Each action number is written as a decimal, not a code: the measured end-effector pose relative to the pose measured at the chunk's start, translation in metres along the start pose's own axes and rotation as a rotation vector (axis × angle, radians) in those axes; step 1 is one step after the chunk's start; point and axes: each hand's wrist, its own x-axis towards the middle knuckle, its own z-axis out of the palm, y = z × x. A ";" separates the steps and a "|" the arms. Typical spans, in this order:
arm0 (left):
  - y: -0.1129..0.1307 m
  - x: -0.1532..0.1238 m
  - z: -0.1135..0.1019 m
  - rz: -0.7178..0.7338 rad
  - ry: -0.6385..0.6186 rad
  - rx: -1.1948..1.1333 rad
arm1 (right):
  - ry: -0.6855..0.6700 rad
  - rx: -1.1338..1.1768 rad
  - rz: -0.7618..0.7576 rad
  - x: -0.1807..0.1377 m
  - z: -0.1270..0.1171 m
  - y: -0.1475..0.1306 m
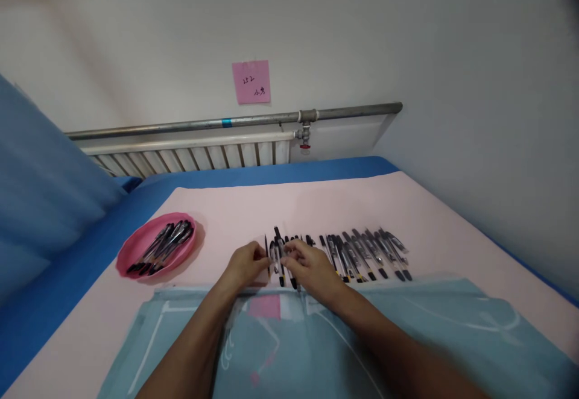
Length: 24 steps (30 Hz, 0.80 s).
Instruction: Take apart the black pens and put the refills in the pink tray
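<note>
Two hands meet over a row of clear-barrelled pens with black caps in the middle of the table. My left hand (pixel 246 263) is closed, thumb and fingertips pinched at a pen (pixel 267 245) on the left end of the row. Close beside it, my right hand (pixel 312 267) is also closed, its fingertips on a dark-capped pen (pixel 277 232) that slants toward me. Several pens behind the right hand are partly hidden by it. To its right, more pens (pixel 368 251) lie side by side, roughly parallel.
A pink oval dish (pixel 124 251) holding several similar pens (pixel 165 245) stands at the left. Light blue printed cloth (pixel 181 333) covers the near edge of the pink tabletop (pixel 253 206). Behind are a radiator (pixel 217 155) and pipe (pixel 181 126); a blue curtain (pixel 40 194) hangs left.
</note>
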 end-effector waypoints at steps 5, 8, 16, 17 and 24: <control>0.000 0.001 0.004 -0.050 0.055 0.189 | -0.006 0.019 -0.010 -0.001 0.000 -0.001; 0.002 -0.004 0.000 -0.075 0.053 0.213 | -0.003 0.017 -0.013 -0.001 0.000 -0.002; 0.001 -0.007 -0.011 -0.131 0.091 -0.148 | -0.053 0.005 -0.007 -0.003 0.001 -0.006; 0.002 -0.007 -0.013 -0.135 0.086 -0.243 | -0.065 0.008 -0.011 -0.004 0.002 -0.006; 0.006 -0.006 -0.029 -0.130 0.050 -0.871 | -0.167 -0.010 -0.046 -0.010 0.011 -0.004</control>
